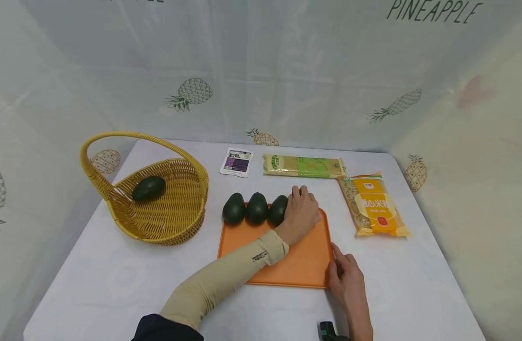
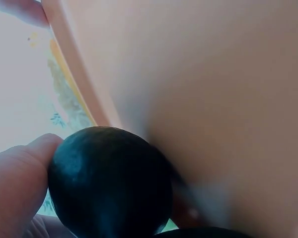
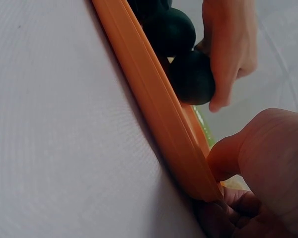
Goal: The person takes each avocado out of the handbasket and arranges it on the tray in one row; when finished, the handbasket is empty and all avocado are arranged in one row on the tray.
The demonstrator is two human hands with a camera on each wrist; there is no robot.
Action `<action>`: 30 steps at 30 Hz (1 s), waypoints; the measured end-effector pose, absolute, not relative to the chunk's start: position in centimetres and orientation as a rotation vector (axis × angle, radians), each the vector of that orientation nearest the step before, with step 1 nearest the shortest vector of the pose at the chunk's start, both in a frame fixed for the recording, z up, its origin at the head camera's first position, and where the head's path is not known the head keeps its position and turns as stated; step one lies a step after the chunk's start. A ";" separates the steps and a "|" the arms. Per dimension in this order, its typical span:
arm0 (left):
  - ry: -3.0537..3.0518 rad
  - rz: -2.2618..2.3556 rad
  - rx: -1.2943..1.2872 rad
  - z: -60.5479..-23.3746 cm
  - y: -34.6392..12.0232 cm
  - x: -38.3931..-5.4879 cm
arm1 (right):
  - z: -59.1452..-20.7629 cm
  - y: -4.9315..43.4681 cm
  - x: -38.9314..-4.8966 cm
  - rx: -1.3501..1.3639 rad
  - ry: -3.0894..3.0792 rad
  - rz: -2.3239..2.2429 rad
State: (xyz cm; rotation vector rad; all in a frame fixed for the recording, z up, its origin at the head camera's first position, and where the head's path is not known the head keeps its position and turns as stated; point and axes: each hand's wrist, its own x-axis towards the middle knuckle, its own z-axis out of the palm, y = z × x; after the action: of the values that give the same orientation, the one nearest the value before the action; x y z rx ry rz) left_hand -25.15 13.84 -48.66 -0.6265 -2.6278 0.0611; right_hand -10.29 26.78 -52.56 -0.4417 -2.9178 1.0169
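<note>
My left hand reaches across the orange tray to its far right part. In the left wrist view it grips a dark green avocado, thumb against one side; from the head view the hand largely hides this fruit. Beside it, along the tray's far edge, sit three more avocados, a left one, a middle one and one right by the fingers. My right hand holds the tray's near right corner, thumb at the rim and fingers curled below it in the right wrist view.
A yellow wicker basket with a tall handle stands at the left, one avocado inside. Behind the tray lie a small white-and-purple packet and a long noodle pack. An orange-and-yellow food bag lies at the right.
</note>
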 end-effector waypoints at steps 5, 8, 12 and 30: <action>-2.689 0.004 -0.630 -48.7 13.9 -25.3 | -52.5 26.8 -10.3 -0.437 -2.922 1.020; -2.727 -0.008 -0.639 -48.6 13.8 -25.4 | -52.5 26.8 -10.3 -0.438 -2.928 1.023; -2.745 -0.028 -0.657 -48.4 13.8 -25.4 | -52.5 26.8 -10.3 -0.440 -2.928 1.019; -2.629 -0.046 -0.658 -47.1 12.7 -24.4 | -52.4 26.9 -10.4 -0.438 -2.946 1.040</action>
State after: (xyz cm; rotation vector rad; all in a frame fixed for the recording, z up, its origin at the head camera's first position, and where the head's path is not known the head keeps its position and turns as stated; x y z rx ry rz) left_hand -24.44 12.73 -47.09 -0.6582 -2.6286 -0.0461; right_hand -10.36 26.88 -52.38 -0.4376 -2.9456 1.0400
